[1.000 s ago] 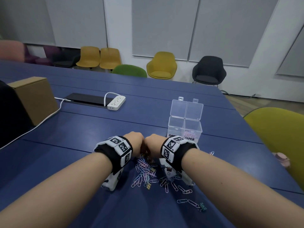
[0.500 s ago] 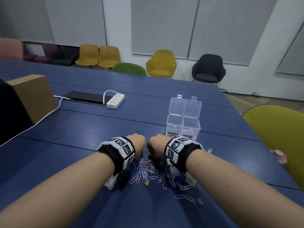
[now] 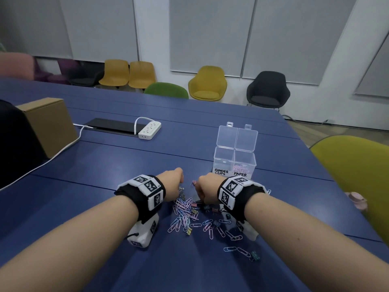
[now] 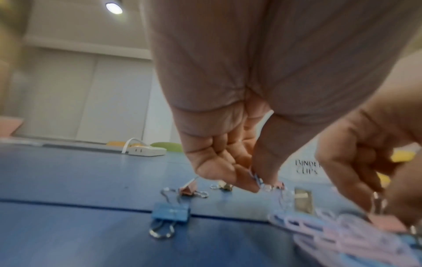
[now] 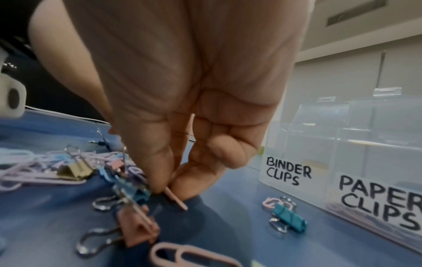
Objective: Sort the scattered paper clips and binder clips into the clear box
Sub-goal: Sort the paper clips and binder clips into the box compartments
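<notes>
Both hands were down at the far edge of the clip pile (image 3: 189,213) on the blue counter (image 3: 105,165). The left hand (image 3: 171,184) pinched a blue paper clip (image 4: 255,178) between thumb and fingers (image 4: 242,182), its lower end among the other clips. The right hand (image 3: 205,190) pinched a thin pink clip (image 5: 175,198) at its fingers (image 5: 160,184), right against the counter. A blue binder clip (image 4: 170,214) lay by itself left of the pile, and a teal binder clip (image 5: 289,219) sat between the right hand and the clear box (image 3: 234,163). The box stood just beyond the right hand, both lids up, labelled BINDER CLIPS and PAPER CLIPS; pink paper clips lay in the paper side, and whether the binder side held anything could not be made out. Further off to the left were a white power strip (image 3: 149,130) and a cardboard box (image 3: 50,125). A yellow-green chair (image 3: 355,186) crowded the counter's right edge. Open counter stretched between the hands and the power strip.
</notes>
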A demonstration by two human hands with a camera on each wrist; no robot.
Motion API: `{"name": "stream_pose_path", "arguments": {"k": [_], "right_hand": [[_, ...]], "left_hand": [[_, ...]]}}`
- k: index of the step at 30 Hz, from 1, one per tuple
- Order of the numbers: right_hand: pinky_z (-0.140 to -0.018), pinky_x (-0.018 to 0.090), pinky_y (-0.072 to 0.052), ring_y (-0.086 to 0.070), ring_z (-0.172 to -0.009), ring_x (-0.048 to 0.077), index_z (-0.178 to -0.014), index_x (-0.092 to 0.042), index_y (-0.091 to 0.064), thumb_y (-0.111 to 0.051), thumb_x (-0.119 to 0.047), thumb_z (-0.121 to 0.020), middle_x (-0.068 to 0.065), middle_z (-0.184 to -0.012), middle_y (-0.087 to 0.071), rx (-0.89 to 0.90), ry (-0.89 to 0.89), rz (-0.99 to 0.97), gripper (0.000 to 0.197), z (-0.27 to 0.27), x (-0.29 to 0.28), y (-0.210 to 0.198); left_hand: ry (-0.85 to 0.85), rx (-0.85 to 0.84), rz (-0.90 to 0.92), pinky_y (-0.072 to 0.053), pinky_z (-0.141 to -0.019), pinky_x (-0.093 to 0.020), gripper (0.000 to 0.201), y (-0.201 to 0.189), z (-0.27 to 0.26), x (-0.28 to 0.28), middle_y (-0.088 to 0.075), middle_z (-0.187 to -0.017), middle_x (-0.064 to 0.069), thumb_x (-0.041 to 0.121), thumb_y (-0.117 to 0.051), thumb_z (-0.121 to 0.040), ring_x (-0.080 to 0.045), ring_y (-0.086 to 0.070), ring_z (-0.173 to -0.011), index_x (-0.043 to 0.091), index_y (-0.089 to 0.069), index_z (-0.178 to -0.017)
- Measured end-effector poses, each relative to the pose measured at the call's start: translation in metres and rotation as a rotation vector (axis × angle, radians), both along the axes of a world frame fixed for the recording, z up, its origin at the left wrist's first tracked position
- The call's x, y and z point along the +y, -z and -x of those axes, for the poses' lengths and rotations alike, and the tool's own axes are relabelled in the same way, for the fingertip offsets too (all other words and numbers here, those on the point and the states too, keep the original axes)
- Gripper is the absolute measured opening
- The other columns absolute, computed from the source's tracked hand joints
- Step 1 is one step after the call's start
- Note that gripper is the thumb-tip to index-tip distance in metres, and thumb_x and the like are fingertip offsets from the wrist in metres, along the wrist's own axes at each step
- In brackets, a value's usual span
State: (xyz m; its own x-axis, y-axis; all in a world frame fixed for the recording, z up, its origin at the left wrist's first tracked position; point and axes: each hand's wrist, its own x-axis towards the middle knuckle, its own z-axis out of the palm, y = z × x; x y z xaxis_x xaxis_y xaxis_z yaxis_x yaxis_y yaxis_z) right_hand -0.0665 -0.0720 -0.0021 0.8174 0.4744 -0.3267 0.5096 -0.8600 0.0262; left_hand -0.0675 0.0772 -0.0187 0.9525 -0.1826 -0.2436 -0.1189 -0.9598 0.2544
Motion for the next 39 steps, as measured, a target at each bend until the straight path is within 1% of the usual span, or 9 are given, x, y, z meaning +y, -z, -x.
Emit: {"name": "stream_pose_path", "arguments": {"k": [3, 6, 12, 15, 18, 21, 30, 34, 39], "right_hand": [[-0.079, 0.037, -0.053, -0.064, -0.090, 0.032, -0.085, -0.014, -0.061, -0.056, -0.008, -0.083, 0.012, -0.088, -0.063, 0.000, 0.017, -0.011, 0.008, 0.001, 0.000, 0.002], [-0.082, 0.036, -0.052, -0.064, -0.097, 0.032, -0.096, -0.010, -0.064, -0.051, -0.005, -0.085, 0.013, -0.102, -0.068, 0.009, 0.104, -0.132, 0.018, -0.001, -0.004, 0.000], [-0.064, 0.031, -0.049, -0.051, -0.062, 0.017, -0.084, -0.012, -0.049, -0.045, 0.007, -0.086, 0.003, -0.076, -0.060, 0.111, 0.301, -0.434, 0.020, -0.010, -0.016, -0.008], [-0.053, 0.021, -0.033, -0.047, -0.069, 0.019, -0.099, -0.009, -0.057, -0.036, -0.003, -0.092, -0.003, -0.072, -0.047, 0.123, 0.329, -0.478, 0.022, -0.004, -0.012, -0.010], [-0.060, 0.026, -0.038, -0.049, -0.073, 0.018, -0.094, -0.013, -0.055, -0.044, -0.018, -0.094, 0.005, -0.090, -0.061, 0.170, 0.334, -0.592, 0.012, -0.004, 0.000, -0.007], [-0.051, 0.025, -0.034, -0.040, -0.057, 0.014, -0.086, -0.014, -0.051, -0.051, -0.027, -0.093, -0.001, -0.076, -0.061, 0.344, 0.443, -0.852, 0.014, -0.007, 0.010, 0.000], [-0.045, 0.025, -0.030, -0.036, -0.051, 0.013, -0.067, -0.015, -0.049, -0.056, -0.010, -0.089, 0.004, -0.072, -0.063, 0.389, 0.542, -1.140, 0.023, -0.006, 0.007, 0.005], [-0.044, 0.024, -0.028, -0.036, -0.049, 0.014, -0.063, -0.014, -0.050, -0.056, -0.009, -0.086, 0.013, -0.079, -0.062, 0.332, 0.575, -1.066, 0.024, -0.008, -0.001, 0.004], [-0.050, 0.026, -0.036, -0.047, -0.057, 0.020, -0.066, -0.015, -0.048, -0.054, -0.019, -0.088, 0.008, -0.073, -0.059, 0.108, 0.480, -0.486, 0.024, -0.012, -0.011, 0.003]], "left_hand": [[-0.030, -0.012, 0.089, -0.045, -0.083, -0.028, 0.031, -0.008, 0.001, 0.008, -0.060, -0.109, -0.005, 0.014, -0.055, -0.086, -0.024, -0.058, -0.100, 0.015, -0.053, -0.117], [-0.084, 0.055, 0.248, -0.047, -0.071, -0.024, 0.026, -0.011, 0.000, 0.013, -0.059, -0.092, 0.000, 0.012, -0.061, -0.085, -0.017, -0.057, -0.073, 0.016, -0.062, -0.110], [-0.353, 0.353, 1.005, -0.043, -0.054, -0.021, 0.022, -0.008, 0.002, 0.022, -0.054, -0.075, -0.009, -0.009, -0.047, -0.091, -0.016, -0.050, -0.063, 0.005, -0.062, -0.085], [-0.393, 0.452, 1.176, -0.043, -0.051, -0.017, 0.024, -0.009, 0.003, 0.024, -0.055, -0.076, -0.006, -0.010, -0.042, -0.093, -0.012, -0.049, -0.063, 0.004, -0.061, -0.089], [-0.403, 0.500, 1.284, -0.046, -0.049, -0.015, 0.023, -0.009, 0.004, 0.024, -0.055, -0.076, -0.003, -0.008, -0.041, -0.094, -0.011, -0.049, -0.065, 0.005, -0.060, -0.094], [-0.390, 0.503, 1.344, -0.047, -0.052, -0.015, 0.023, -0.009, 0.004, 0.023, -0.056, -0.076, -0.003, -0.007, -0.040, -0.094, -0.011, -0.049, -0.066, 0.004, -0.060, -0.100], [-0.376, 0.491, 1.306, -0.046, -0.058, -0.021, 0.020, -0.008, 0.011, 0.021, -0.055, -0.074, -0.003, -0.006, -0.045, -0.093, -0.012, -0.050, -0.064, 0.008, -0.058, -0.097], [-0.417, 0.450, 1.270, -0.044, -0.061, -0.025, 0.021, -0.004, 0.010, 0.021, -0.051, -0.072, -0.004, -0.008, -0.044, -0.093, -0.014, -0.048, -0.064, 0.008, -0.058, -0.094], [-0.618, 0.482, 1.469, -0.051, -0.050, -0.023, 0.024, -0.006, 0.007, 0.031, -0.048, -0.073, -0.009, -0.007, -0.034, -0.090, -0.017, -0.044, -0.062, 0.002, -0.056, -0.089]]}}
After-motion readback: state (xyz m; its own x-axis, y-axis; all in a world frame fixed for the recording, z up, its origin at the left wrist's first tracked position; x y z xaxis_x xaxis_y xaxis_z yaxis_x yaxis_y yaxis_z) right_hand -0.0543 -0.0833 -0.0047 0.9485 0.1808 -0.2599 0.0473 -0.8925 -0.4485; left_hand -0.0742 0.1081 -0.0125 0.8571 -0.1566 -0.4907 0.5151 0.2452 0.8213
